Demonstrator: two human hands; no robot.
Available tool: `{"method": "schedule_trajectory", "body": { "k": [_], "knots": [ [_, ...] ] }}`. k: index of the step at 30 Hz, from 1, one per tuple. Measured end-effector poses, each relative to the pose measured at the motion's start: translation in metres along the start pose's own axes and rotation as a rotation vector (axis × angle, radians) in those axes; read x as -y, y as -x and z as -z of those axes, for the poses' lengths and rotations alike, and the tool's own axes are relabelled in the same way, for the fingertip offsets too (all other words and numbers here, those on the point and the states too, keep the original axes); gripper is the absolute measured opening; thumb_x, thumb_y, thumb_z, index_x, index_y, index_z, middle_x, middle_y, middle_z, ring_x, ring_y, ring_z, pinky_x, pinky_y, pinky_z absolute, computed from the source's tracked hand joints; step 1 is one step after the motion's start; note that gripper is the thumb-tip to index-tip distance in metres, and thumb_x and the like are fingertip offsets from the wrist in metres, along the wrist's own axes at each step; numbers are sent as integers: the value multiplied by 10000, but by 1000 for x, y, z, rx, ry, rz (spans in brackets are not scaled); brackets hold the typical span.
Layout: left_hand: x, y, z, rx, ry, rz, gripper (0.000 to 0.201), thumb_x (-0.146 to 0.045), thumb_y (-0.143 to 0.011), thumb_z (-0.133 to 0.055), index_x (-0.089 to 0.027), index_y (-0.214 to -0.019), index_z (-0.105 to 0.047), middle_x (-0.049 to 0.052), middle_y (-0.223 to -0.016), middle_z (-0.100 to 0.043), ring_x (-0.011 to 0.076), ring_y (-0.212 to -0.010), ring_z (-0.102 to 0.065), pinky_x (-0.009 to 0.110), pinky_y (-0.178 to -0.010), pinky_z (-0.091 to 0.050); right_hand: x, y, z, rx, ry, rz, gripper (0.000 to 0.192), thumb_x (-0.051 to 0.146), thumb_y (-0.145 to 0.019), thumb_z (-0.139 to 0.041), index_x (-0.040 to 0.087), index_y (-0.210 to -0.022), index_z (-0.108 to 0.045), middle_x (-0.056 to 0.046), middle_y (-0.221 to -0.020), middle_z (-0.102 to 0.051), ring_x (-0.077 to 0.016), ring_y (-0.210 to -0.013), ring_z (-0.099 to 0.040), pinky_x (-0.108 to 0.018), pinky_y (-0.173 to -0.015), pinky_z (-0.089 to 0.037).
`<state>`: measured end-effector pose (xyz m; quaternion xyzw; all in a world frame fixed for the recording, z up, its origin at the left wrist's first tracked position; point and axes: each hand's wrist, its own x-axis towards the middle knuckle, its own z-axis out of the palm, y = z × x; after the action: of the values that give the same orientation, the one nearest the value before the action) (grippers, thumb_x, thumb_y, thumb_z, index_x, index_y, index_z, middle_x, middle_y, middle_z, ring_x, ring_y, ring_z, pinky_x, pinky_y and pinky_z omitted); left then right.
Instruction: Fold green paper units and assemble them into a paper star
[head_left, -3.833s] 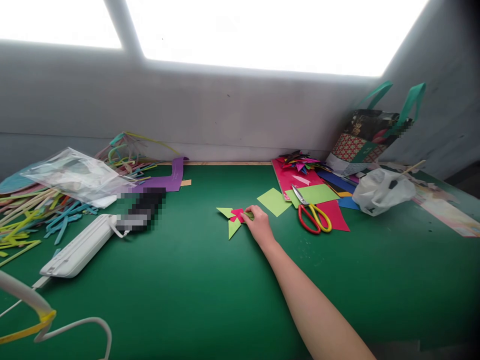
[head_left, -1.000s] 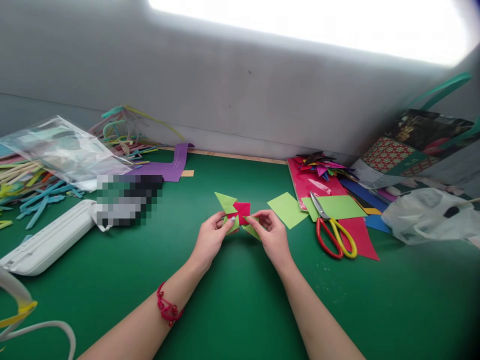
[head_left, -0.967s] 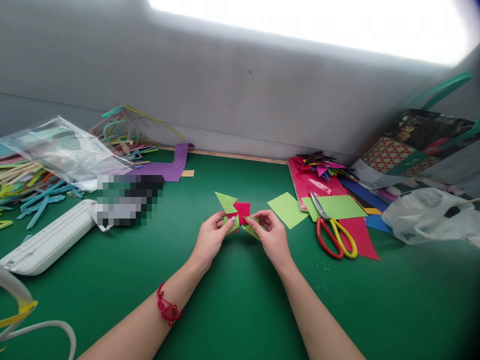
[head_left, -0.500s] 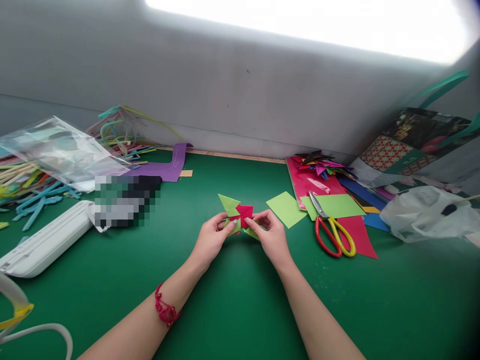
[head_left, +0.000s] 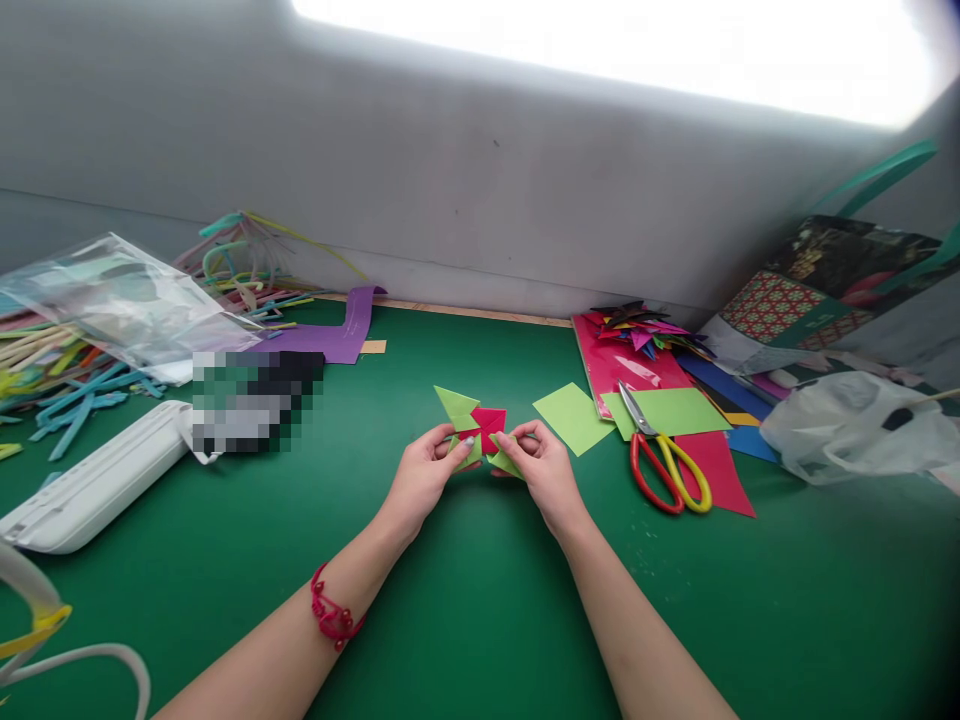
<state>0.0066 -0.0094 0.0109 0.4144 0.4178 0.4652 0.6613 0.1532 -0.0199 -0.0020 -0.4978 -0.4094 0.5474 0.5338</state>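
Note:
Between my two hands is a folded paper star point(head_left: 491, 425) of red and light green paper, with a long green point sticking up at its upper left. My left hand point(head_left: 427, 470) pinches its left side, thumb on top. On the other side my right hand point(head_left: 544, 475) grips the lower right green flap between thumb and fingers. The fingers beneath the paper are partly hidden. Just right of my right hand lies a light green paper square point(head_left: 574, 418). Beyond it, scissors point(head_left: 660, 450) with one red and one yellow handle rest on a green sheet point(head_left: 690, 412).
A red packet point(head_left: 600, 365) bears a pile of dark and coloured folded paper pieces point(head_left: 649, 328) at the back right. A clear plastic bag point(head_left: 855, 425) lies further right. At left are a white case point(head_left: 94, 480), purple paper point(head_left: 330, 340) and many colourful strips point(head_left: 67, 350).
My right thumb and fingers have shifted slightly on the lower right green flap. The folded paper stays in nearly the same place, held by both hands.

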Motion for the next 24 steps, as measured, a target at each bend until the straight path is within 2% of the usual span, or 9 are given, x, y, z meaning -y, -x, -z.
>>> {"method": "schedule_trajectory", "body": {
  "k": [5,12,18,21,24],
  "knots": [
    [3,-2,5,42,-34,-3,373,-354,-688,-653,-153,-995,-582,71,-940,-685,247,-921,-621,390,-848,-474,1,1,1,-12,46,41,358,471,-609,-684,206,-725,-473,2,-661,-648,-182,-626,-633,-323,-543,-547],
    [3,-4,11,134,-94,-5,367,-339,-723,-623,-175,-1048,-576,68,-1023,-658,246,-955,-606,376,-840,-482,-2,2,-1,-65,167,87,327,487,-665,-633,206,-721,-474,-22,-690,-646,-177,-628,-614,-269,-455,-519],
    [0,-2,9,116,-30,40,407,-355,-701,-648,-163,-1052,-576,82,-1020,-661,243,-952,-608,371,-840,-479,1,1,-4,-64,113,76,349,493,-650,-636,205,-777,-486,-24,-713,-654,-169,-607,-610,-243,-413,-495],
    [2,-3,10,89,24,12,399,-352,-720,-636,-162,-1064,-569,87,-1043,-652,240,-955,-606,374,-856,-471,3,1,-5,-34,56,26,368,493,-665,-618,207,-860,-493,-23,-759,-667,-176,-621,-629,-271,-447,-523],
    [2,-4,10,52,42,-29,388,-339,-731,-629,-161,-1070,-567,85,-1059,-645,237,-979,-594,371,-870,-463,1,1,-5,24,57,9,334,489,-686,-601,187,-807,-524,-32,-768,-668,-175,-623,-639,-288,-494,-541]
  ]
}}
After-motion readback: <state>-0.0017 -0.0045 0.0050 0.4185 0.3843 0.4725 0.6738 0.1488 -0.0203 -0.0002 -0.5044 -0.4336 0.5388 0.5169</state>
